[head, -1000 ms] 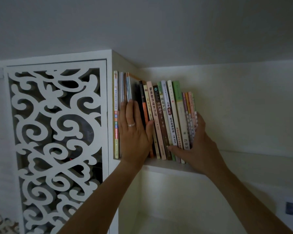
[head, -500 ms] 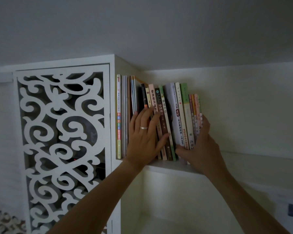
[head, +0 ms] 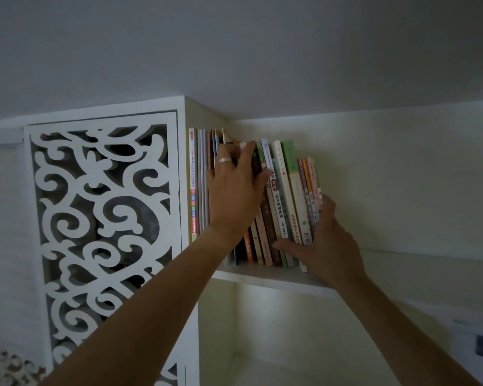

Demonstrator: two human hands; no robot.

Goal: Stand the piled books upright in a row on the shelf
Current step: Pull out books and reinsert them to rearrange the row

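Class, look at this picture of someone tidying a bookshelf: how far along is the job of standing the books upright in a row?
Done: the books already stand in one row on the shelf, and no pile shows. In hand: the left hand reaches over the middle spines, while the right hand braces the row's right end. Left: the middle and right books lean, so they need straightening.

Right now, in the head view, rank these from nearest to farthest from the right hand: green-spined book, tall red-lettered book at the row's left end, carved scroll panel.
1. Green-spined book, just left of the right hand.
2. Red-lettered book, at the row's left end.
3. Carved scroll panel, far left.
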